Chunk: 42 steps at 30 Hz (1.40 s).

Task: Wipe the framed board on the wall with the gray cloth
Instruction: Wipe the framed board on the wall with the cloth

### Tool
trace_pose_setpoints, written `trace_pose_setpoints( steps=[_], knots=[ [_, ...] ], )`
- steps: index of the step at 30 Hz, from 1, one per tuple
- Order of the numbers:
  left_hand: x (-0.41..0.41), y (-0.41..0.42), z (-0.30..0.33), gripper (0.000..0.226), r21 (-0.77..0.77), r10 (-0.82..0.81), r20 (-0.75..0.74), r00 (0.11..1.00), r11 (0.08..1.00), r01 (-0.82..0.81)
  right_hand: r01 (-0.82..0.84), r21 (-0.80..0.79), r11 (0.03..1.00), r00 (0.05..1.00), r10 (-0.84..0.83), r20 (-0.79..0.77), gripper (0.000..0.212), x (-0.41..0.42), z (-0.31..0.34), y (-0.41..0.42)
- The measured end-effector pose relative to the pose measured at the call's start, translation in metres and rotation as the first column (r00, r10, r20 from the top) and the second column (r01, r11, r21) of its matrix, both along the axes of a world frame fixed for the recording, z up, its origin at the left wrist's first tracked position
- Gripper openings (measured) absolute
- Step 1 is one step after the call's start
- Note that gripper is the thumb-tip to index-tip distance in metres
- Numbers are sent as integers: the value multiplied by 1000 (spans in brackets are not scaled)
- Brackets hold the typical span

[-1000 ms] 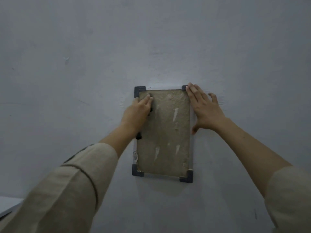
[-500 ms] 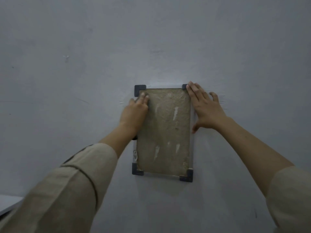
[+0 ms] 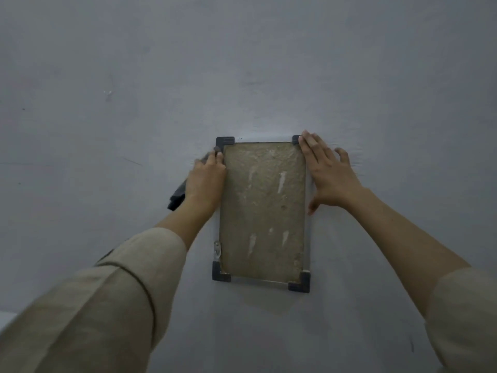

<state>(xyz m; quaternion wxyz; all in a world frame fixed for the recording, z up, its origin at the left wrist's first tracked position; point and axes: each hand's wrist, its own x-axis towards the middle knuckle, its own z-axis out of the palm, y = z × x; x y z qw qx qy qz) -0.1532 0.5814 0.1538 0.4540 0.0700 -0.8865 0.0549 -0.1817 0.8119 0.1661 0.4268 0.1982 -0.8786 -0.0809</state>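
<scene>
Currently, the wall (image 3: 134, 103) fills the head view, painted pale gray and bearing small marks. The framed board (image 3: 263, 211) hangs on it just right of center, upright, with four dark corner caps and a tan, rough-looking panel. Pale streaks and blotches are visible on the panel; whether they are removable dirt or damage cannot be told.

The right hand (image 3: 329, 179) lies flat along the board's upper right edge, fingers straight and slightly spread, apparently steadying the frame against the wall. The left hand (image 3: 205, 179) lies over the upper left edge of the frame, fingers extended and pressing the gray cloth (image 3: 177, 196) to the surface. Most of the cloth is hidden beneath the hand; a fold hangs out below the palm, and a small part shows at the fingertips.

Progress assessment: wiping is under way at the left frame edge. The panel shows no clear wiped zone, so completed coverage cannot be confirmed. Judged remaining: the panel face, the lower frame, and the right edge under the steadying hand.
</scene>
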Motion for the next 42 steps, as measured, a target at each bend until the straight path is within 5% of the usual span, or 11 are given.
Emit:
trace_pose_setpoints(
  steps=[7,11,16,21,30,35,42],
  knots=[
    [-9,54,-19,53,370,-269,-163,949,875,312,-5,-20,1000,1000,5,6,153,-1,0,-2],
    [-18,29,-38,50,320,-368,-279,887,835,447,-7,-10,1000,1000,7,-2,153,-1,0,-1],
    [-27,13,-55,64,322,-321,-89,943,886,332,-16,-19,1000,1000,16,-8,153,-3,-1,0],
    [-26,30,-58,58,324,-212,-256,943,900,290,-17,-16,1000,1000,17,-3,153,-3,0,0],
    [-19,37,-22,51,331,-289,-412,864,836,437,-18,-20,1000,1000,18,3,153,-4,0,1],
    [-27,61,-22,64,281,-183,-175,967,933,227,-3,-16,1000,1000,3,5,152,-2,-1,-1],
    [-27,36,-16,63,71,-41,-145,989,996,52,-8,-11,1000,1000,8,3,151,-2,-1,1]
  ],
)
